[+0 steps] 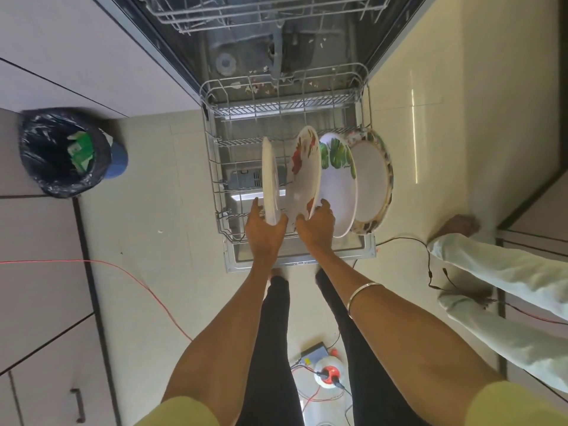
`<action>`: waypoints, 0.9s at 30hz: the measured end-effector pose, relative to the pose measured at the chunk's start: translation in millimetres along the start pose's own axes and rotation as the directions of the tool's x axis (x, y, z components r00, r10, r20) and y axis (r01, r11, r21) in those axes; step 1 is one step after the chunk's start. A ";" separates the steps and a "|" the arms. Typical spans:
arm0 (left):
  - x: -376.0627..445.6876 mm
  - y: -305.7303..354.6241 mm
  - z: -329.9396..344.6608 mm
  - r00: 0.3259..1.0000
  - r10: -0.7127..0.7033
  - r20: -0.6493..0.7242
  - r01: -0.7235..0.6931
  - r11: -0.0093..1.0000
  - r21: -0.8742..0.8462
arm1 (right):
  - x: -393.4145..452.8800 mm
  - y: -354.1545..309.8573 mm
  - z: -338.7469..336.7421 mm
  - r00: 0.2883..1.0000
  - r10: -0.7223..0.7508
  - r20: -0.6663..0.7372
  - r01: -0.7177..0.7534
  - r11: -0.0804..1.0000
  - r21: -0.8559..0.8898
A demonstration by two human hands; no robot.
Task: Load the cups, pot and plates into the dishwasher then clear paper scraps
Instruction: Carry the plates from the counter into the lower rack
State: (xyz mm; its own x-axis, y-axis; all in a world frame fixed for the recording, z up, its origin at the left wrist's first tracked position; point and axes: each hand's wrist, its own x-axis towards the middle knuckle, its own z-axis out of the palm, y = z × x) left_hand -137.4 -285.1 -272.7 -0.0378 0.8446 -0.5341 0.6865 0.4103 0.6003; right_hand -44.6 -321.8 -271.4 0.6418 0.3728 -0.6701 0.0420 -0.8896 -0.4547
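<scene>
Plates — four of them, standing on edge in the pulled-out lower rack (212, 167) of the open dishwasher (172, 50). Leftmost, a plain white plate (270, 179), seen almost edge-on; left hand (266, 232) clamped on its near rim, thumb on one face, fingers on the other. Next to it a red-flowered plate (302, 173), tilted a little toward the left at its top; right hand (316, 229) gripping its lower near edge. Hands close together but not touching. To the right of that, a green-leaf plate (338, 186), then a larger plate with a dark patterned rim (372, 179) at the rack's right side, overlapping the one before it. Right forearm carries a thin metal bangle (364, 292).

Upper rack (261, 13) visible at the top — contents unclear. Pale specks lie on the dishwasher floor behind the lower rack. On the tiled floor to the left, a bin with a black liner (61, 152), something green inside. A red cable (132, 278) crosses the floor left; a second person's pale-trousered legs (507, 272) stand at right.
</scene>
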 end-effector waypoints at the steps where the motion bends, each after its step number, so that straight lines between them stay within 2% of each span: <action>1: -2.0 -3.7 -1.5 1.000 0.007 0.012 -0.007 1.000 0.002 | -3.6 2.8 0.2 1.000 -0.002 0.001 0.002 1.000 -0.023; 7: -17.6 -36.4 -9.9 0.991 0.025 0.131 -0.031 0.998 0.048 | -22.3 20.8 2.0 1.000 -0.012 0.017 0.014 0.997 -0.082; 14: -32.8 -76.8 -16.7 0.968 -0.023 0.252 0.004 0.997 0.075 | -36.4 32.6 -4.8 0.996 -0.023 0.089 0.026 0.999 -0.038; 22: -29.5 -73.2 4.4 0.986 0.100 0.137 -0.091 0.993 -0.070 | -0.1 27.0 9.2 0.984 -0.179 -0.006 0.179 0.983 0.034; 27: -10.1 -89.5 36.7 0.992 0.112 0.059 -0.111 0.994 -0.025 | 30.2 37.3 25.6 0.977 -0.209 -0.036 0.204 0.972 -0.118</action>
State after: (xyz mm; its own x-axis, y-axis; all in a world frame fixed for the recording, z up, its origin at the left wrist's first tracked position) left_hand -171.8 -343.0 -342.9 0.0819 0.8636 -0.4975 0.6682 0.3228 0.6703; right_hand -43.3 -337.0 -323.6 0.6460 0.5408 -0.5387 0.2620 -0.8199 -0.5089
